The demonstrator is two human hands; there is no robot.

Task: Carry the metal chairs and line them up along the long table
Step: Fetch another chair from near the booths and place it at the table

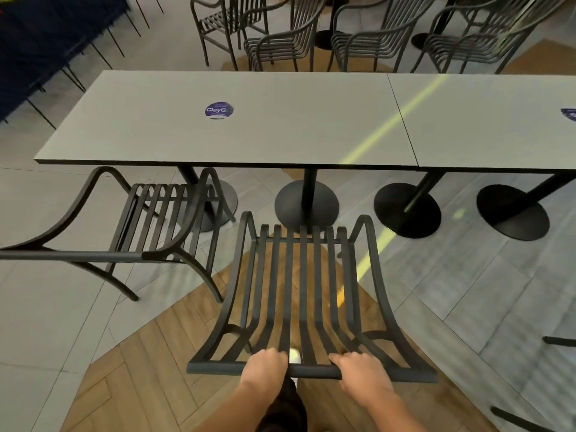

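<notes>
Both hands are on the chair here: the left hand (265,367) and the right hand (361,371) are each curled closed over the top rail of a dark metal chair (307,294), side by side near the rail's middle. The chair faces the long grey table (280,126), its seat front just short of the table edge and near a round black pedestal base (307,205). To its left, a second metal chair (149,226) stands at the same side of the table, its seat partly tucked under the top (its back rail runs off the left edge of view). Across the table, four more slatted chairs (283,42) line the far side. A round blue sticker (219,110) sits on the tabletop. Underfoot, herringbone wood flooring (149,369) meets pale tiles.
</notes>
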